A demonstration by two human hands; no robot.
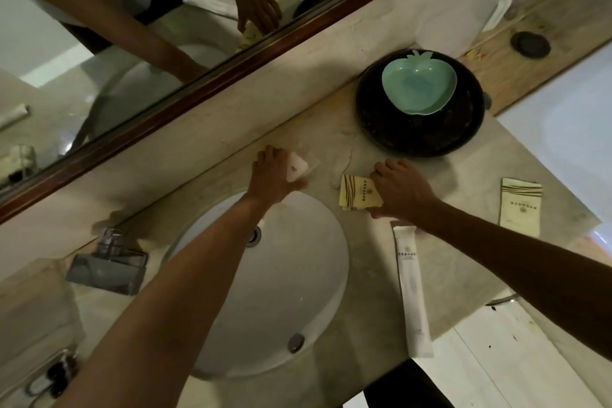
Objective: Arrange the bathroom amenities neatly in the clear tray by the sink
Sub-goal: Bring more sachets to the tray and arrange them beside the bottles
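- The left hand [275, 175] gripped a small white packet [297, 167] at the counter's back edge, behind the sink [265, 281].
- The right hand [399, 189] pinched cream sachets [357, 193] beside the sink, near the dark tray [420, 139].
- These looked light, flat and slippery; edge pinches suit them.
- A long white tube [412, 291] and another sachet [520, 205] lay toward the front edge.

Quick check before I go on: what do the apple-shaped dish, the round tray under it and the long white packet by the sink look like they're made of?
Apple-shaped dish: probably plastic, pale green, smooth with a soft sheen and a moulded leaf tab. Round tray: dark and dull, with a speckled surface; could be metal or lacquered wood, I cannot tell which. Long white packet: looks like a thin paper or film sleeve, matte, flat, with small printed text.
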